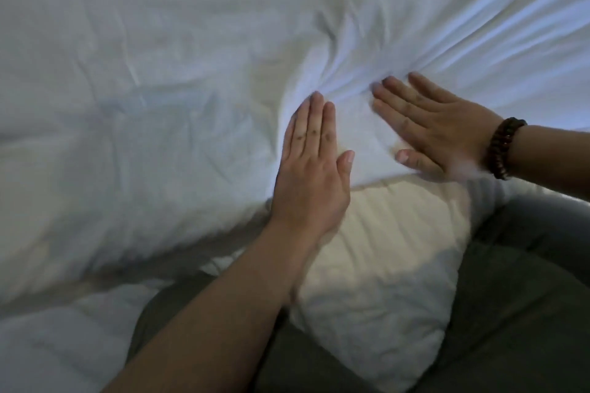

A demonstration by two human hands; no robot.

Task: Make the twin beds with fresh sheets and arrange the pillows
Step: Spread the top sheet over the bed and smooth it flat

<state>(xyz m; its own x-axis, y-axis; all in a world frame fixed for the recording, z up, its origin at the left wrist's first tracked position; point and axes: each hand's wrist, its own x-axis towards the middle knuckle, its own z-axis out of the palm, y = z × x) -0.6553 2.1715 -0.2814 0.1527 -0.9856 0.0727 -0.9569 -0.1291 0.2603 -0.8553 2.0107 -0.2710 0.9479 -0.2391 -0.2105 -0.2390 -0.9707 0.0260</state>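
Dim light falls on a rumpled white bed sheet (159, 73) that covers most of the view, its edge ending over a cream quilted corner (376, 265) — mattress or pillow, I cannot tell. The left hand (311, 175) and right hand (437, 131) press flat near that edge, fingers straight and close together. Smoothing seems in hand; next, probably, the loose edge wants gripping and tucking under.

flat hands (311, 175) pressing white sheet (143, 80)
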